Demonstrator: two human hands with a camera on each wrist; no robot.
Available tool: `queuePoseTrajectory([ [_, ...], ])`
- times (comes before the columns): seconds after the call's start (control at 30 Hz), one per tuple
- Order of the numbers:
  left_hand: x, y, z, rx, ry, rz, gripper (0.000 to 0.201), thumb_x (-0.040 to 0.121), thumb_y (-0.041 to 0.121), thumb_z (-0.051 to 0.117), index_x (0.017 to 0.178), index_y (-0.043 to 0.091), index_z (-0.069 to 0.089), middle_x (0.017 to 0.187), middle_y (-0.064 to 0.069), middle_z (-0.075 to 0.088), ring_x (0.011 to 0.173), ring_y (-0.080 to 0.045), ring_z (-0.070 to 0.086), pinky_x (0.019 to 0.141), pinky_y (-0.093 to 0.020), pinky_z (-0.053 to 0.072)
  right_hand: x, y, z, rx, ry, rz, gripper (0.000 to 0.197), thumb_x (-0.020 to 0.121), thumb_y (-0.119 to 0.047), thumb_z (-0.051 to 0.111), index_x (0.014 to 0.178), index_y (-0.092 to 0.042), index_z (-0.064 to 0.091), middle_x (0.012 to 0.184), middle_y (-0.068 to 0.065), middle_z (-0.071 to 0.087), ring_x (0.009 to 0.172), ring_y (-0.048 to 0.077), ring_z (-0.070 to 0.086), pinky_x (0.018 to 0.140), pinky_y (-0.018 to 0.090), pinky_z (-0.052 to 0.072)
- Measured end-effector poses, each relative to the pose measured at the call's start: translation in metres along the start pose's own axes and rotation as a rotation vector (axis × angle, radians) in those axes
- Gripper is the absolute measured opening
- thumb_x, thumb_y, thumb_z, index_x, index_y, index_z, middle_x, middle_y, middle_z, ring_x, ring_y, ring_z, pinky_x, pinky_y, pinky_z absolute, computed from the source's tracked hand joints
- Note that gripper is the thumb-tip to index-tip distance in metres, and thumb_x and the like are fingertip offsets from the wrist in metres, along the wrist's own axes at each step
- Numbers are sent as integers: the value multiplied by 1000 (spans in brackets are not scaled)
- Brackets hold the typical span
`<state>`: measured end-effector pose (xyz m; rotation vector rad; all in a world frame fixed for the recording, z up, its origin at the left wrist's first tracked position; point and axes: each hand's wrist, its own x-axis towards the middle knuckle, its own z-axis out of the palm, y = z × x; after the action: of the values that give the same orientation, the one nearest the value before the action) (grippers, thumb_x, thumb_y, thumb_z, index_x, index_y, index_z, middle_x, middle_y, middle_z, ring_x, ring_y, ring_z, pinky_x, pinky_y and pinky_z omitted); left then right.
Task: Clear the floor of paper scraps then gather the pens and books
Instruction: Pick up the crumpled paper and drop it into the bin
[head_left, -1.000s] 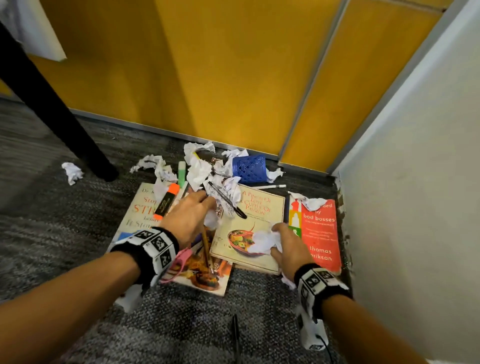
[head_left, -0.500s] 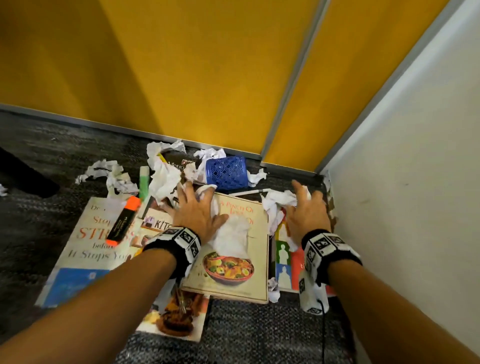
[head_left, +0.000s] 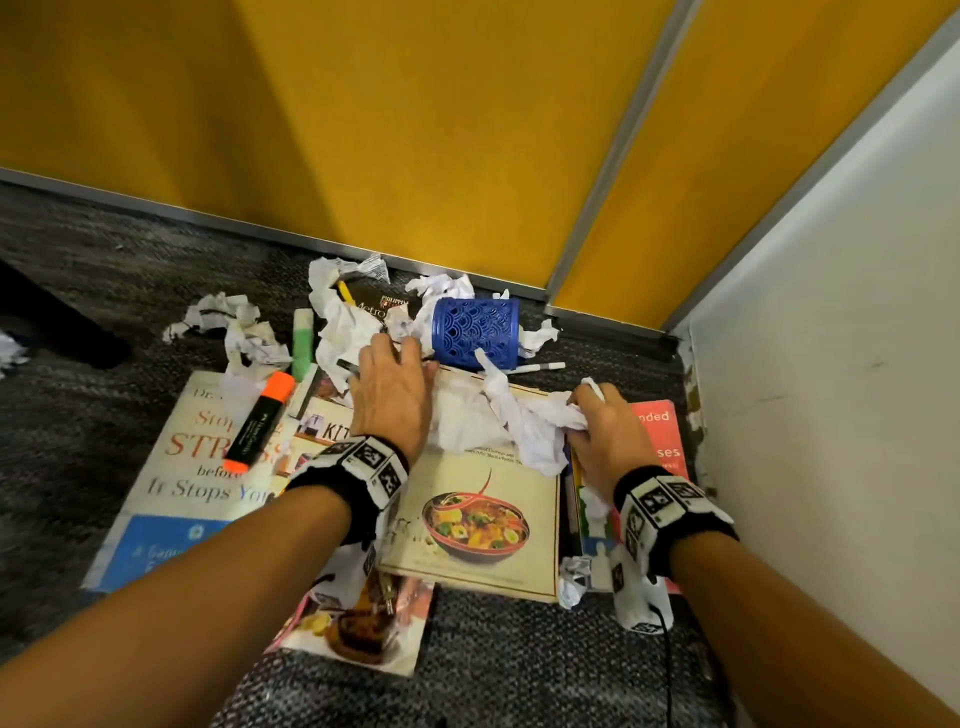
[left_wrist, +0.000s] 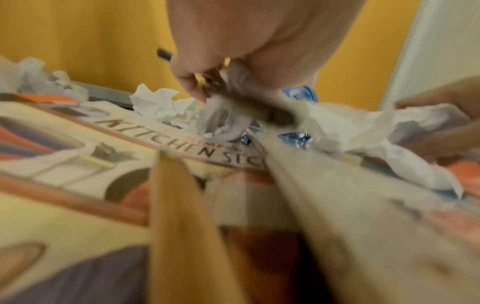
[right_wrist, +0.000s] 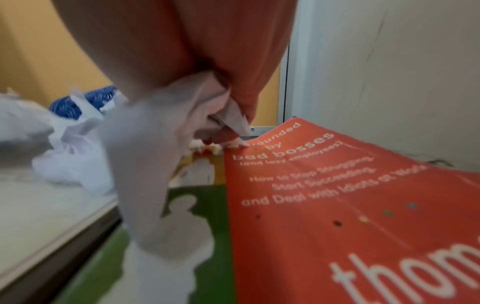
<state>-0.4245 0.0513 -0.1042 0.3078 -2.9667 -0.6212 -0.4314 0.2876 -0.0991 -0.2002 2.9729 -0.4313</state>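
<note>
Several books lie on the grey carpet: a stress book (head_left: 197, 467), a kitchen book (head_left: 322, 431) (left_wrist: 182, 144), a cookbook with a bowl picture (head_left: 483, 525) and a red book (head_left: 667, 431) (right_wrist: 337, 195). My left hand (head_left: 392, 358) (left_wrist: 207, 86) curls over crumpled paper scraps (left_wrist: 221, 121) and a dark pen (head_left: 347, 366) beside the tipped blue pen holder (head_left: 475, 332). At the red book's far left corner, my right hand (head_left: 592, 405) (right_wrist: 207, 107) grips a white paper scrap (head_left: 540, 431) (right_wrist: 145, 164) that trails onto the cookbook.
An orange highlighter (head_left: 260, 421) lies on the stress book, a green one (head_left: 302, 338) behind it. A white pen (head_left: 530, 368) lies by the holder. More scraps (head_left: 234, 332) sit to the left. Yellow panels (head_left: 415, 130) and a white wall (head_left: 831, 364) close the corner.
My right hand went from the cookbook to the red book's far end and its fingers curled round the scrap there. My left hand's flat fingers curled over the scraps near the holder.
</note>
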Motion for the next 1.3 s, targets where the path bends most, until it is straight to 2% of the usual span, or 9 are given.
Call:
queuePoseTrajectory([
  [0.17,-7,3,-17,149,33,30,38,103,40,31,110,13,56,114,-11,62,112,-30,49,104,-62,30,-33,-1,-21,184,121,-2,37,87,-14,63,121,-24,52,113,4,62,101,25,60,83,43,53],
  [0.4,-55,21,-25,291,-194,422,61,94,60,35,119,10,60,122,-9,53,116,-24,42,110,-44,34,-119,-5,-15,-115,2,-72,59,86,-21,62,139,-36,41,147,-1,41,107,25,64,78,38,57],
  [0.53,-93,25,-16,369,-430,580,88,78,77,45,128,6,45,133,-10,34,121,-26,37,104,-48,38,-162,-19,18,-302,-197,-120,69,86,-44,52,147,-30,23,155,10,26,134,33,41,100,44,47],
  [0.63,-114,11,-7,419,-458,645,96,65,88,44,120,10,47,129,-10,42,112,-28,44,90,-48,44,-182,-28,31,-296,-231,-26,71,73,-59,50,135,-25,45,137,12,50,117,34,55,79,46,57],
  [0.73,-121,0,-5,442,-428,714,78,69,72,62,117,12,48,127,-9,47,108,-28,46,81,-45,45,-195,-29,44,-235,-207,4,70,71,-64,52,129,-24,49,126,9,53,107,30,59,70,41,59],
  [0.9,-119,3,-10,270,-613,835,52,91,25,61,136,10,38,144,-13,35,132,-30,35,108,-42,35,-185,-13,46,-103,-273,-43,51,91,-20,51,137,-25,30,135,4,38,123,28,47,95,37,47],
  [1.07,-108,11,-36,-254,-562,530,27,90,8,57,111,18,44,119,1,46,98,-19,57,89,-31,52,-173,-7,19,119,-157,-110,25,85,-25,55,107,-29,43,99,4,61,80,26,58,66,37,46],
  [1.2,-67,13,-51,-315,-235,251,41,87,1,60,122,18,46,135,-4,36,115,-21,52,102,-27,46,-139,-15,-9,180,17,-134,39,85,-28,57,123,-26,50,104,-2,68,80,17,62,67,35,53],
  [1.3,-38,3,-55,-134,-245,138,68,77,-5,63,136,15,36,146,-18,25,127,-35,45,106,-45,44,-103,-29,-20,128,35,-91,50,87,-23,62,132,-28,42,105,-3,67,81,14,62,74,39,57],
])
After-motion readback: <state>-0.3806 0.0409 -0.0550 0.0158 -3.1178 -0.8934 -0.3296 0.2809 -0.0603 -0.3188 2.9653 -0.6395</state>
